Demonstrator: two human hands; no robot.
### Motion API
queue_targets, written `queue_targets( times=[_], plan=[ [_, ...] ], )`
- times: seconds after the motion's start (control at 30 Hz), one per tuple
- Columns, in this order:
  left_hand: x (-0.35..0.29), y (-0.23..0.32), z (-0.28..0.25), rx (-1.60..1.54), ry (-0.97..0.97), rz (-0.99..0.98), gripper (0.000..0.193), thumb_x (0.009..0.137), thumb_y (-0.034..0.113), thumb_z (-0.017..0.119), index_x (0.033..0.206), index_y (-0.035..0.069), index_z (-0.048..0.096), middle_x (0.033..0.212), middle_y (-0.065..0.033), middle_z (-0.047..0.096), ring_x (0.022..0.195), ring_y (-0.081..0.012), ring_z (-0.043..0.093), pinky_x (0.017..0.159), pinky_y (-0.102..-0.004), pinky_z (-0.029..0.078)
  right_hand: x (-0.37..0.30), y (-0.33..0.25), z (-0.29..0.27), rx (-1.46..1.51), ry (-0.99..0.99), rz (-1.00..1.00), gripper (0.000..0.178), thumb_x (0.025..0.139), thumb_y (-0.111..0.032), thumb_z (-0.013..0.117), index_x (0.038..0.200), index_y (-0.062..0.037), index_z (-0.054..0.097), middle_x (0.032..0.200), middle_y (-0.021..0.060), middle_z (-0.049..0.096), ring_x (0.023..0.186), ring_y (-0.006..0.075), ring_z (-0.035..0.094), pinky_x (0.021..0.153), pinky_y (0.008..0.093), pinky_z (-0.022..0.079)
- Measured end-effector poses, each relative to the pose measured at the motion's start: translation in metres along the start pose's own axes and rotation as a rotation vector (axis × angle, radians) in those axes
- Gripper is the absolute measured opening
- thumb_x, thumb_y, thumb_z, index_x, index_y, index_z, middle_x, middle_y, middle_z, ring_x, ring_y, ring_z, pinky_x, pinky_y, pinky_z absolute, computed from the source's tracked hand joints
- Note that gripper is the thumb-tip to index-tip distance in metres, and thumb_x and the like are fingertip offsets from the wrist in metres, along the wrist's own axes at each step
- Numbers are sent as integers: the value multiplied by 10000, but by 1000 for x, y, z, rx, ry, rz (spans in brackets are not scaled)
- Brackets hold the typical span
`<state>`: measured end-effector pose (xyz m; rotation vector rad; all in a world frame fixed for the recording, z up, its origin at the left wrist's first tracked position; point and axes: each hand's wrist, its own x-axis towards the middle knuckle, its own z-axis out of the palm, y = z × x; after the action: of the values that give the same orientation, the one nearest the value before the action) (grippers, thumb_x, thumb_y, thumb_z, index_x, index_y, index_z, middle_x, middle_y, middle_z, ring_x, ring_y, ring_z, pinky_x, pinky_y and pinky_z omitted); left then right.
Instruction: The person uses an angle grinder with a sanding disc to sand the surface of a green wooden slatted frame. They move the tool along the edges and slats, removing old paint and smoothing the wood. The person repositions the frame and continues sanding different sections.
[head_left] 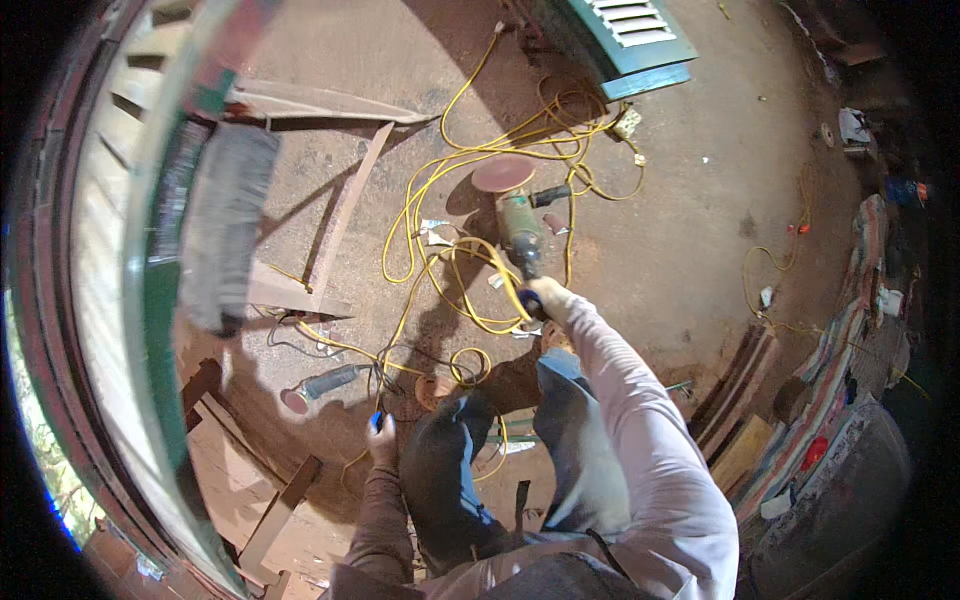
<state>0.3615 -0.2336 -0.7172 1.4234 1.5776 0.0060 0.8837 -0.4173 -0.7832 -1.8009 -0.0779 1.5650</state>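
Observation:
My right hand (548, 297) is closed around the rear handle of a large green and black angle grinder (520, 222). A round reddish sanding disc (504, 174) is fitted at its far end, and a black side handle (552, 195) sticks out to the right. Yellow cord (470, 262) loops close to the grip. Lower left, my left hand (381, 437) is closed on a small blue thing (376, 420), whose kind I cannot make out; dark cords run just beyond it. A smaller grinder (328, 384) with a reddish disc lies on the floor left of that hand.
Tangled yellow cable (575, 118) lies across the floor, with a pale socket block (627, 122) on it. A wooden frame (352, 205) and a dark grey cloth (230, 220) are at left. A green louvred panel (640, 45) stands far right of centre; planks (738, 390) lie at right.

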Motion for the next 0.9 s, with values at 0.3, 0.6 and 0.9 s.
queue_targets(
  times=[0.3, 0.6, 0.9],
  plan=[
    [-184, 512, 87, 373, -258, 866, 561, 916, 230, 729, 1395, -1, 548, 1363, -241, 574, 1255, -405, 554, 1091, -454, 439, -335, -47, 23, -226, 129, 113, 467, 699, -373, 848, 968, 0, 767, 896, 161, 765, 793, 272, 742, 703, 404, 586],
    [-231, 591, 138, 400, -190, 257, 499, 848, 465, 741, 1096, 31, 729, 1063, -201, 740, 1035, -359, 711, 895, -474, 548, -652, -177, -52, -530, -72, 1, 781, 677, -434, 808, 1269, 25, 587, 1114, 280, 706, 1106, 414, 677, 942, 445, 536],
    [-393, 711, -4, -972, 140, 343, 286, 983, 292, 710, 877, 35, 779, 635, -3, 659, 498, -81, 571, 471, -270, 449, -680, -245, -115, 232, -274, 13, 406, 872, -173, 797, 1206, -16, 627, 975, 172, 745, 688, 219, 709, 613, 365, 591]
  ],
)
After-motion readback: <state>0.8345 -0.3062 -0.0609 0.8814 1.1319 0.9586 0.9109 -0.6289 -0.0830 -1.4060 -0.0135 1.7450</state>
